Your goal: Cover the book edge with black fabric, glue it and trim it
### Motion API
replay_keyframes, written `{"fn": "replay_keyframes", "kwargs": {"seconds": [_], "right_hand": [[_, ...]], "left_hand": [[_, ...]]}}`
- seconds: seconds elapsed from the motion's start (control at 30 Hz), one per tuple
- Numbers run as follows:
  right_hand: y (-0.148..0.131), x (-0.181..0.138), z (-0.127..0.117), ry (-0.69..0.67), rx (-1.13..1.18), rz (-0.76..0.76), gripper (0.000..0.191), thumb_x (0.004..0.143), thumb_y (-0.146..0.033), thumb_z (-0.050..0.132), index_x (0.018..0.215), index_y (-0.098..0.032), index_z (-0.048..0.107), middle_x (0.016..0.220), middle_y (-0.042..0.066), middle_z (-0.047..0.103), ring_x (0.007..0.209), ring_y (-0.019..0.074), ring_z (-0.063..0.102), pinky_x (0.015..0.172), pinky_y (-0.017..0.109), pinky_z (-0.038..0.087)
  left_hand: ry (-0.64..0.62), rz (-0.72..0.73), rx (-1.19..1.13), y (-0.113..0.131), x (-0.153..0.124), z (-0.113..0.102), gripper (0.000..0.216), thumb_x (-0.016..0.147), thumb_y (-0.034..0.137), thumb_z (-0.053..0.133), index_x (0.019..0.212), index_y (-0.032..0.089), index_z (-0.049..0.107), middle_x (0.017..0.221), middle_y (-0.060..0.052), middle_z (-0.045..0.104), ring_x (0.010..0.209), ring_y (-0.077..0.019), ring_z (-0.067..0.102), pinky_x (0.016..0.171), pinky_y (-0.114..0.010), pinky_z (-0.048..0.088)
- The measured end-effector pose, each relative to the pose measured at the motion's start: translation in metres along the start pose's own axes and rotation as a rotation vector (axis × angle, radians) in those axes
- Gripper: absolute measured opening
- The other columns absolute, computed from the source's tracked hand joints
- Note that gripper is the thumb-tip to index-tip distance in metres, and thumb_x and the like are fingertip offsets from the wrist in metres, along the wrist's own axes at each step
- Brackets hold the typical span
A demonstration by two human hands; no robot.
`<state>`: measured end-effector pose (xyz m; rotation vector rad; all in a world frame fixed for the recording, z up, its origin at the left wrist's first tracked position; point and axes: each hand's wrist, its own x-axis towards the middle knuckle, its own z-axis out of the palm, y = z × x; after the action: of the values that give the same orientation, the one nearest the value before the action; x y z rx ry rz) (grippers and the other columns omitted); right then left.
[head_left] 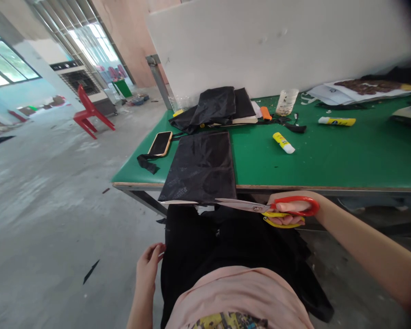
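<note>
Along the near edge of the green table (329, 164): black-covered book (203, 167), lying flat, its near end jutting out over the lap.
Right arm: slants inward from the right, forearm raised just before the table edge.
Right hand (289, 207): closed around the handles, thumb through the red loop.
Scissors (241, 204): blades pointing left, tip near the book's near edge; contact unclear.
Left arm: lowered beside the thigh.
Left hand (150, 259): half open, fingers loosely curled, nothing visible within, fingertips beside the black trousers (192, 242).
</note>
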<state>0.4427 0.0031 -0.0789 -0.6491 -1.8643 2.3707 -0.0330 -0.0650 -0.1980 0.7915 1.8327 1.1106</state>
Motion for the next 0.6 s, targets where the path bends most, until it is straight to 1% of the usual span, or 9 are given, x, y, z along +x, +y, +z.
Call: {"fn": "replay_keyframes", "kwargs": {"seconds": [0.2, 0.43, 0.5, 0.6], "right_hand": [[0.004, -0.003, 0.005, 0.063, -0.003, -0.020, 0.051, 0.086, -0.063, 0.041, 0.076, -0.013, 0.047, 0.055, -0.005, 0.038, 0.039, 0.0046, 0.034, 0.033, 0.018, 0.027], [0.006, -0.004, 0.008, 0.123, -0.033, -0.037, 0.046, 0.088, -0.057, 0.044, 0.074, -0.013, 0.048, 0.053, -0.005, 0.040, 0.039, 0.0051, 0.034, 0.036, 0.019, 0.028], [0.005, -0.004, 0.010, 0.128, -0.044, -0.044, 0.049, 0.085, -0.060, 0.046, 0.079, -0.012, 0.051, 0.053, -0.006, 0.039, 0.039, 0.0047, 0.033, 0.035, 0.019, 0.026], [0.001, -0.003, 0.013, 0.106, -0.062, -0.043, 0.065, 0.077, -0.072, 0.048, 0.093, -0.009, 0.052, 0.062, -0.005, 0.039, 0.044, 0.0042, 0.033, 0.038, 0.018, 0.026]], "left_hand": [[0.001, -0.002, 0.003, -0.001, 0.001, 0.000, 0.043, 0.058, 0.047, 0.067, 0.081, 0.011, 0.065, 0.082, -0.011, 0.070, 0.088, -0.0279, 0.067, 0.079, -0.039, 0.055], [-0.004, 0.006, 0.002, -0.004, 0.003, -0.001, 0.041, 0.059, 0.046, 0.068, 0.082, 0.012, 0.066, 0.081, -0.010, 0.070, 0.089, -0.0277, 0.066, 0.079, -0.039, 0.055], [-0.004, 0.003, 0.004, -0.004, 0.002, -0.001, 0.042, 0.058, 0.047, 0.068, 0.081, 0.012, 0.066, 0.081, -0.011, 0.070, 0.088, -0.0280, 0.066, 0.079, -0.040, 0.055], [-0.004, 0.003, 0.006, -0.004, 0.002, -0.001, 0.043, 0.058, 0.047, 0.068, 0.082, 0.012, 0.066, 0.081, -0.011, 0.070, 0.088, -0.0280, 0.066, 0.079, -0.040, 0.055]]}}
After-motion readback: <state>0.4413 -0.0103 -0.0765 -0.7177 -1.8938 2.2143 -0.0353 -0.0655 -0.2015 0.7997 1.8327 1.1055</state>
